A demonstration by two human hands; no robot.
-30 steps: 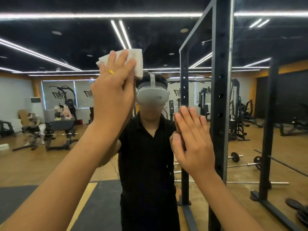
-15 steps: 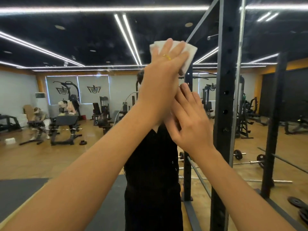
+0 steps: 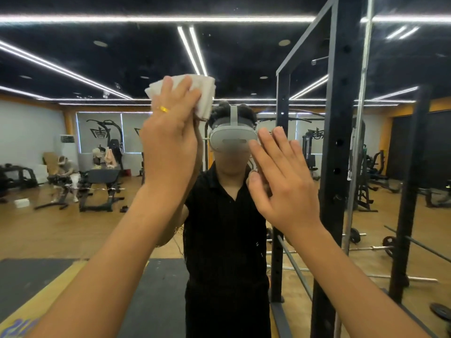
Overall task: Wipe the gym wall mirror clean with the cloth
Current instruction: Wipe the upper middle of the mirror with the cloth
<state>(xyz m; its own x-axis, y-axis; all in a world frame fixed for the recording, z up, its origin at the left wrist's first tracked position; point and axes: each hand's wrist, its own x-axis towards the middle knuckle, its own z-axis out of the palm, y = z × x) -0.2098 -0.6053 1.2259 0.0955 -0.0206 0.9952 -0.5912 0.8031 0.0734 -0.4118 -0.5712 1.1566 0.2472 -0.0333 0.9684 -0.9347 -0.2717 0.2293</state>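
Note:
The wall mirror (image 3: 73, 69) fills the view and reflects the gym and me. My left hand (image 3: 170, 142) is raised at upper centre and presses a folded white cloth (image 3: 205, 93) flat against the glass with straight fingers. The cloth shows above and to the right of the fingers, and a gold ring sits on one finger. My right hand (image 3: 283, 181) lies flat on the mirror to the right of it and a little lower. Its fingers are spread and it holds nothing.
A black rack upright (image 3: 341, 167) stands at the right, beside a vertical seam between mirror panels (image 3: 363, 118). The reflection shows benches (image 3: 97, 189) at the left, a barbell (image 3: 366, 247) on the wooden floor and dark floor mats (image 3: 158, 301) below.
My left hand swept the cloth to the right across the glass, then came back to the left. My right hand stayed flat on the mirror.

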